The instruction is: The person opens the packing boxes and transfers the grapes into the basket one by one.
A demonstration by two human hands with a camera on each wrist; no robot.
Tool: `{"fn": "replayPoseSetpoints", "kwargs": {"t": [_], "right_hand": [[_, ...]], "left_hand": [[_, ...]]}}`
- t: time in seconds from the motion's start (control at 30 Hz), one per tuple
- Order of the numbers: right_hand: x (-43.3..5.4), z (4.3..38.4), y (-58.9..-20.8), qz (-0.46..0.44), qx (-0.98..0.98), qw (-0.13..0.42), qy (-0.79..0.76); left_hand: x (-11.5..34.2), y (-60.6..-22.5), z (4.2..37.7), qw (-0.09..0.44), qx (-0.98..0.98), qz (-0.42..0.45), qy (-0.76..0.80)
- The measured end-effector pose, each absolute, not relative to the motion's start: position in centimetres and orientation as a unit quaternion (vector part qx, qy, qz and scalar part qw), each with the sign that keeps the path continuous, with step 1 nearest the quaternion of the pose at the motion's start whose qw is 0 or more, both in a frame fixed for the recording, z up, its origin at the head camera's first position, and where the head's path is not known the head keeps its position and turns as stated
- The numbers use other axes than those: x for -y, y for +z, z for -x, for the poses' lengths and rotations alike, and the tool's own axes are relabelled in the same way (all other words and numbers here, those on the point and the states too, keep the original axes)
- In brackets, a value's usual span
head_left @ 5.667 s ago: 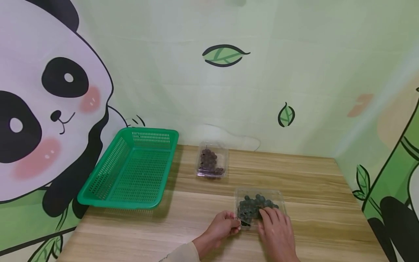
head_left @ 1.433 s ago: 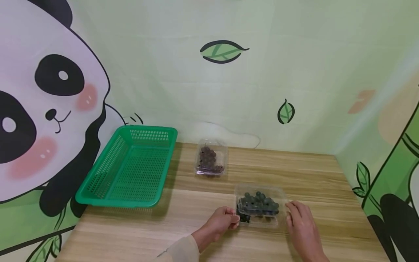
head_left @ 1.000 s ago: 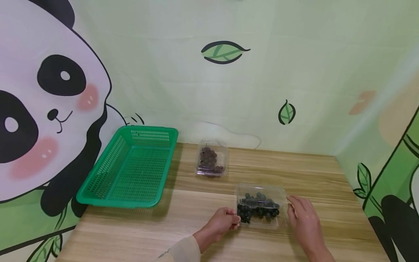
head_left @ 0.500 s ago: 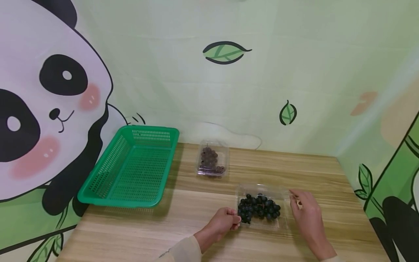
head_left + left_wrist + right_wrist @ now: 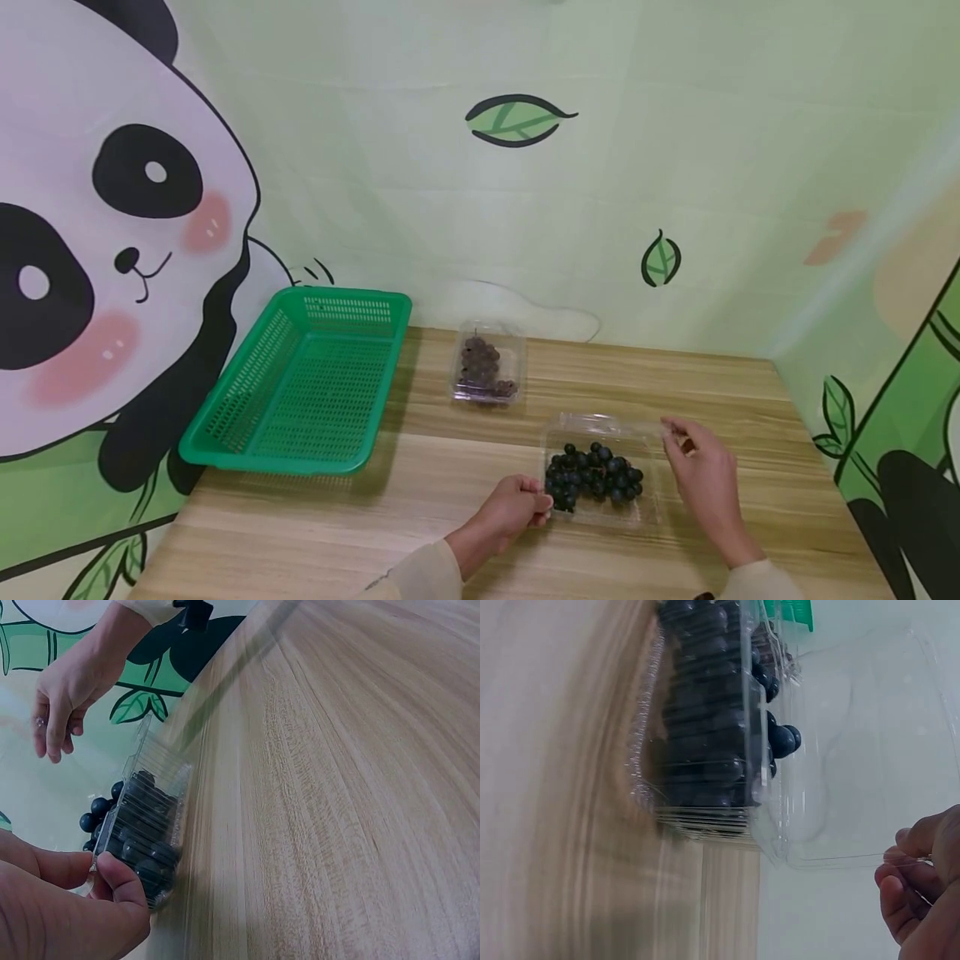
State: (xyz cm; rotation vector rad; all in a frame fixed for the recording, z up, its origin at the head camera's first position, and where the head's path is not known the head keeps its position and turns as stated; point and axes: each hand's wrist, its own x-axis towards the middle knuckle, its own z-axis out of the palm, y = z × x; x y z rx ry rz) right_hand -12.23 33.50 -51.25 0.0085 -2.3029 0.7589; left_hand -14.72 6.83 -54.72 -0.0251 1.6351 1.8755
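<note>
A clear plastic clamshell container [image 5: 643,515] with dark grapes [image 5: 597,477] stands at the table's front right. My left hand [image 5: 508,510] pinches its left rim between thumb and fingers; the left wrist view shows the same grip. At the right, my right hand [image 5: 703,475] pinches a corner of the raised clear lid [image 5: 870,742], which stands up from the container's far side in the right wrist view. The grapes lie uncovered, and a few rise above the rim. Glare and transparency hide parts of the lid's outline in the head view.
A second clear container [image 5: 512,354] with reddish-purple grapes [image 5: 480,362] sits near the back edge of the wooden table [image 5: 712,383]. To the left is a green mesh basket [image 5: 322,400]. Behind the table hangs a panda-printed backdrop [image 5: 420,200].
My right hand moved from over the grapes to the right, then away from me, raising the lid off the grapes. My left hand kept its grip on the left rim.
</note>
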Motion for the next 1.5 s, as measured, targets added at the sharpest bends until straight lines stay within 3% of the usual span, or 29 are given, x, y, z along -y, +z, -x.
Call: {"fn": "replayPoseSetpoints", "kwargs": {"t": [0.37,1.13,1.5], "right_hand": [[-34.1,13.6,-51.4,0.086,0.878,0.316,0.349],[-34.5,16.6,-51.9,0.103,0.87,0.312,0.368],[-34.4,17.4,-52.3,0.133,0.872,0.263,0.39]], "left_hand": [[-6.9,-54.9,14.7,0.32,-0.628,0.007,0.71],[-6.7,-54.7,14.6,0.308,-0.638,0.022,0.706],[-6.7,-54.8,14.5,0.296,-0.636,0.022,0.713]]}}
